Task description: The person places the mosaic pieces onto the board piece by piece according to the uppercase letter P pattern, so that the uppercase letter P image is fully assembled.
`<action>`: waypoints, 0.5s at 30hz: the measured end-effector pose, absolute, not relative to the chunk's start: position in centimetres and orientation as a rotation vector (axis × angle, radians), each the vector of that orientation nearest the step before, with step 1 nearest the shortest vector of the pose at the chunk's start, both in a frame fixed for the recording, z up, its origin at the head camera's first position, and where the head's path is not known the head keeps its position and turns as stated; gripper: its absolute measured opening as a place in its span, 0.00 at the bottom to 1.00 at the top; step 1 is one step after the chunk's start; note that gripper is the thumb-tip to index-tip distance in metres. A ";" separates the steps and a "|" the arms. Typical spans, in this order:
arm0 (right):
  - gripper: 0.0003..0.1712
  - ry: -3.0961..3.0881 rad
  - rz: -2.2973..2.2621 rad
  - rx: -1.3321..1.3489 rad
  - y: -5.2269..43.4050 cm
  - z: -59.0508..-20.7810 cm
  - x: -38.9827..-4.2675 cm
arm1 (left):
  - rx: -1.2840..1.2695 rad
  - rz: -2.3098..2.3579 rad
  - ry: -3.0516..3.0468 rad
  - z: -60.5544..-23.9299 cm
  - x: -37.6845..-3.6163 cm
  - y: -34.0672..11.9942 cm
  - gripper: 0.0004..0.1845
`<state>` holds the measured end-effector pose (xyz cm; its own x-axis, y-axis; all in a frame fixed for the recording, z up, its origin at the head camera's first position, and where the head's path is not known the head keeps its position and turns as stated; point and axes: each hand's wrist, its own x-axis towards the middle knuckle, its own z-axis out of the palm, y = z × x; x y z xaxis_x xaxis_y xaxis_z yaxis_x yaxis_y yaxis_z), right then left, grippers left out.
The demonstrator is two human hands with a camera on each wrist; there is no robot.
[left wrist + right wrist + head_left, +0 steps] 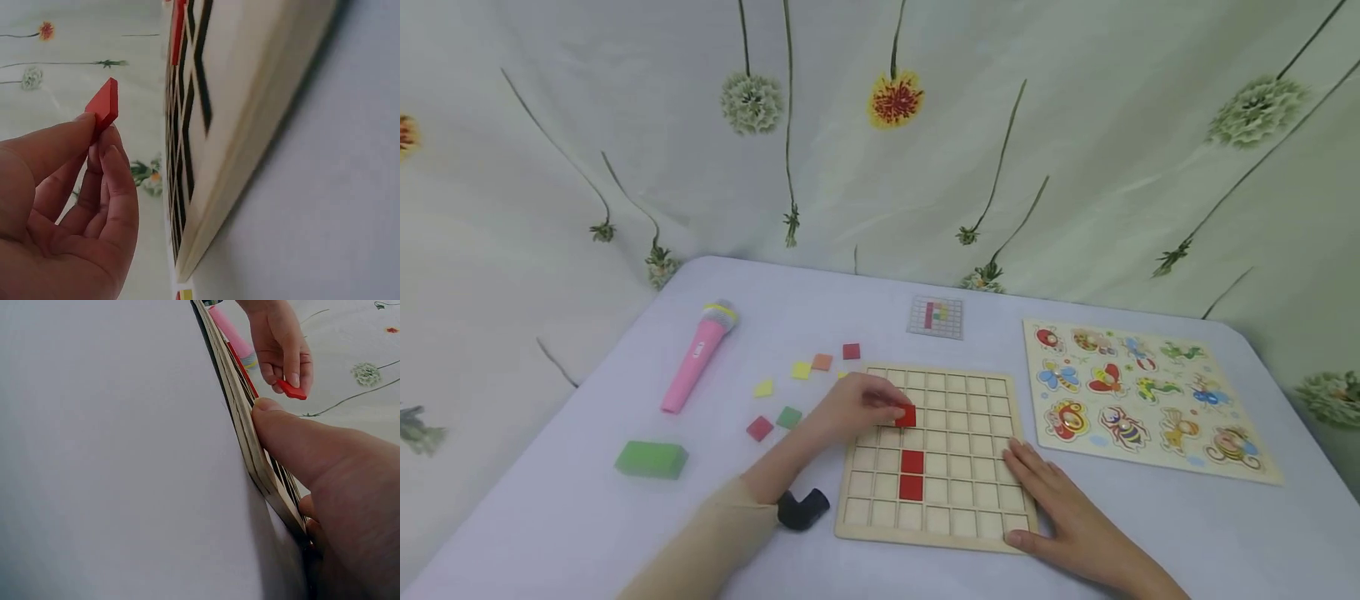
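Note:
A wooden grid board lies on the table with two red tiles set in its cells. My left hand pinches a third red tile just above the board's upper left cells. My right hand lies flat on the board's right front corner, fingers straight, thumb on its edge.
Loose coloured tiles lie left of the board, with a pink toy microphone, a green block and a black object. A small pattern card sits behind; an insect puzzle lies right.

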<state>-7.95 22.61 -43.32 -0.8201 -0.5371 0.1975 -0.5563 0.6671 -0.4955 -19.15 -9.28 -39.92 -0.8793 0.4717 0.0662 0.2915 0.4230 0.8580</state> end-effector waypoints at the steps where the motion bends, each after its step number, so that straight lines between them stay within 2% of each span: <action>1: 0.49 -2.836 0.861 0.934 22.6 -43.3 -8.0 | 0.672 1.427 2.492 -40.0 -19.1 -9.0 0.07; 15: 0.49 -2.831 0.844 0.934 22.5 -43.2 -8.0 | 0.771 1.199 2.596 -40.6 -18.4 -7.7 0.03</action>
